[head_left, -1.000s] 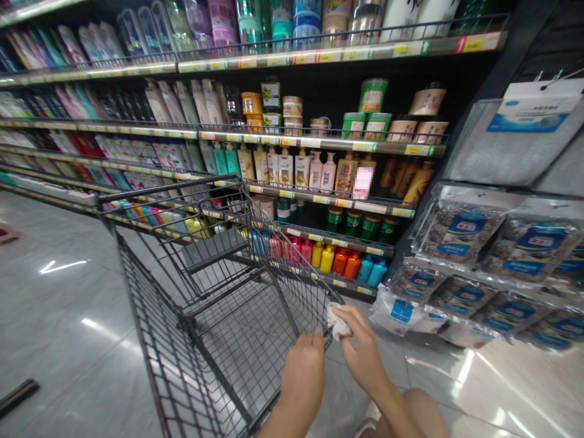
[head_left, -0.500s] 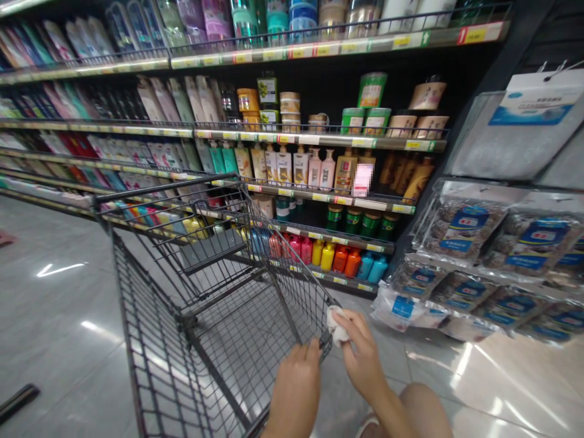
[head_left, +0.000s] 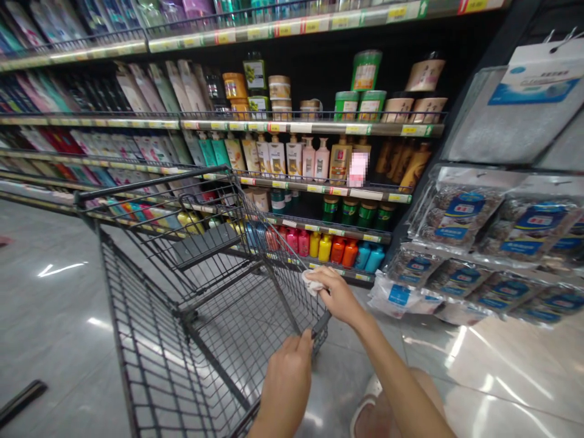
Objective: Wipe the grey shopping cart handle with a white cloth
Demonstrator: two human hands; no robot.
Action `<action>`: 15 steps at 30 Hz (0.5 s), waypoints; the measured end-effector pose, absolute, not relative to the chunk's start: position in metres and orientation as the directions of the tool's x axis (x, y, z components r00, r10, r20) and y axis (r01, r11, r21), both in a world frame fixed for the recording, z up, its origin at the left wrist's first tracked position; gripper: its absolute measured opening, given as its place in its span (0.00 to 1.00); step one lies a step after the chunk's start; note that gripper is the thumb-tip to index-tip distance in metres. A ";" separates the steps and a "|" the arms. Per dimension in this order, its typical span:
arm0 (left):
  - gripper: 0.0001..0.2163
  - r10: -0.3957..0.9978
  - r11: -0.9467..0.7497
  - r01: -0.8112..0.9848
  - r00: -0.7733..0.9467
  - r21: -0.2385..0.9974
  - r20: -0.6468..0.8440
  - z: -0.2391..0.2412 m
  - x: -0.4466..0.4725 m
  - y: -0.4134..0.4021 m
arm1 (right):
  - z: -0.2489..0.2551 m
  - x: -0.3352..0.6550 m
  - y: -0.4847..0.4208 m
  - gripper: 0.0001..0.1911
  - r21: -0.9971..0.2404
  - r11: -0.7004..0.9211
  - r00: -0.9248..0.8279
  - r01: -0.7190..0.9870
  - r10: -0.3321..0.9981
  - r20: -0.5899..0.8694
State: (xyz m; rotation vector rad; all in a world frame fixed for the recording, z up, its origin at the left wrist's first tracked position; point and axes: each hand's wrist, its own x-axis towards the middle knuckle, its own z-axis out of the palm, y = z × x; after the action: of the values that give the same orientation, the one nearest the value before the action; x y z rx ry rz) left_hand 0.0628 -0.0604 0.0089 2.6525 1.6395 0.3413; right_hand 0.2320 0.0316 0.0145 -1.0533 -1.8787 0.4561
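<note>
A dark wire shopping cart [head_left: 205, 244] stands before me, and its basket holds nothing that I can see. My left hand [head_left: 286, 376] is closed around the cart's near rim, close to the right corner. Crumpled in the fingers of my right hand [head_left: 340, 297] is a white cloth or tissue [head_left: 312, 283]. It is pressed against the top rail of the cart's right side, a little beyond the corner. The fingers partly cover the cloth, so its full size is hidden.
Shelves [head_left: 292, 126] of bottles and jars run behind the cart. At the right hang packs of scouring pads [head_left: 460, 213] and grey cloths [head_left: 483, 134]. My shoe [head_left: 367, 401] is on the tiled floor below my right arm. A dark bar [head_left: 22, 401] lies at lower left.
My right hand has slid the white cloth forward along the cart's side rail, away from the corner. My left hand keeps its grip on the rim. The view has shifted slightly.
</note>
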 end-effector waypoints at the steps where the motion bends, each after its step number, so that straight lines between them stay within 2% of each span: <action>1: 0.14 0.884 -0.453 0.884 0.428 0.117 0.190 0.009 0.062 -0.060 | 0.014 0.232 0.033 0.28 -0.679 0.567 -0.223 0.467 0.818 0.530; 10: 0.14 0.877 -0.454 0.888 0.432 0.070 0.209 0.008 0.057 -0.063 | 0.008 0.246 -0.024 0.26 -0.769 0.513 -0.102 0.382 0.850 0.517; 15: 0.13 0.866 -0.468 0.877 0.432 0.104 0.252 0.005 0.056 -0.066 | 0.002 0.252 -0.051 0.24 -0.839 0.427 -0.055 0.338 0.899 0.435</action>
State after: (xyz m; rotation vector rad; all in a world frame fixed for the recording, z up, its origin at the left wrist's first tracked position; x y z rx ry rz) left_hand 0.0559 -0.0658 0.0049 2.6948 1.6409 0.4328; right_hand 0.2516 -0.0514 0.0016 -1.1064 -1.6187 0.6597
